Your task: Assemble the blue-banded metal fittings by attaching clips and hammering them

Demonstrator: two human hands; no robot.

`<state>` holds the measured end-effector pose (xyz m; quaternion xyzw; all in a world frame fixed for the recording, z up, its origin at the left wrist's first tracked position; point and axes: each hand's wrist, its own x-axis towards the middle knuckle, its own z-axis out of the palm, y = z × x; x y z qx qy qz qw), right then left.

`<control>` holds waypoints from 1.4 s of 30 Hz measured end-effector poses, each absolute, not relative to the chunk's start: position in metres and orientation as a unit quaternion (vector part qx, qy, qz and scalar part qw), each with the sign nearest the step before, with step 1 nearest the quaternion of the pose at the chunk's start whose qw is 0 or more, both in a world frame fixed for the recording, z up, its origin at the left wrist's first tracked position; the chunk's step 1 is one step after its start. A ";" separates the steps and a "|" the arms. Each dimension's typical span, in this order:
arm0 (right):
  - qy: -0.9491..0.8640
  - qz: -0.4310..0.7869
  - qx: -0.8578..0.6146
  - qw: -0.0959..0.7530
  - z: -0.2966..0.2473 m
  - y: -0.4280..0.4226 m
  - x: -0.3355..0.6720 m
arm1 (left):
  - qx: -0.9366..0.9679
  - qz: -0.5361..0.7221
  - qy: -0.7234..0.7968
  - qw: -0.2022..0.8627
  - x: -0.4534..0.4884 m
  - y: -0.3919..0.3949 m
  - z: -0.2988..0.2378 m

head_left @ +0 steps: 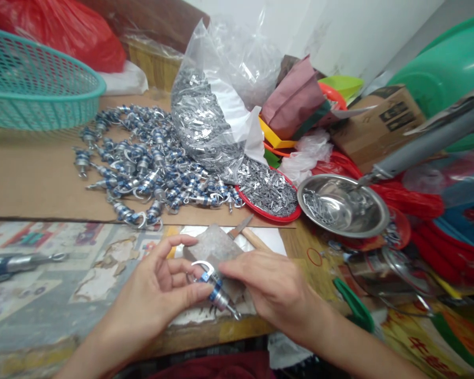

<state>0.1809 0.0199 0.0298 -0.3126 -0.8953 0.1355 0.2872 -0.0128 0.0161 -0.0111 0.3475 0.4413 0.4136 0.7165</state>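
Left hand point(154, 292): grasping 1 blue-and-silver piece point(220, 297) between thumb and fingers; the piece tilts, its curved hook end far, its ringed tip near and to the right.
Right hand point(274, 281): fingers bent, tips at the right side of the held piece; cannot tell whether they pinch anything.
Table edge point(237, 327): wood, just below the 2 hands.
Silver tool point(18, 263): 1, near left, ring-shaped tip pointing right.
Metal block point(217, 245): 1, grey, beneath and just beyond the hands.
Knife point(243, 225): 1, blade bare, lying at the far right side of the block.
Cardboard sheet point(27, 181): flat, beyond the block, extending left.
Pile point(142, 163): many blue-and-silver pieces, loose on the cardboard.
Red dish point(278, 217): 1, right of the pile, heaped with small metal strips point(266, 192).
Steel bowl point(347, 230): 1, right of the dish, thin metal parts inside.
Clear bag point(205, 118): 1, far centre, full of metal strips.
Teal basket point(43, 108): 1, far left.
Red bag point(67, 34): 1, behind the basket.
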 end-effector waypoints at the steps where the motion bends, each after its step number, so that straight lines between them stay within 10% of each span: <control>1: -0.904 0.134 -0.303 0.270 0.031 0.020 0.181 | 0.345 0.414 0.443 0.716 -0.012 0.016 -0.011; 16: -0.730 0.432 -0.396 0.351 0.022 0.029 0.151 | 0.329 0.415 0.432 0.730 -0.012 0.017 -0.013; 31: -0.881 0.203 -0.372 0.210 0.036 0.020 0.170 | 0.335 0.414 0.445 0.720 -0.012 0.017 -0.009; 42: -0.737 0.364 -0.501 0.269 0.041 0.020 0.155 | 0.334 0.413 0.434 0.727 -0.014 0.015 -0.011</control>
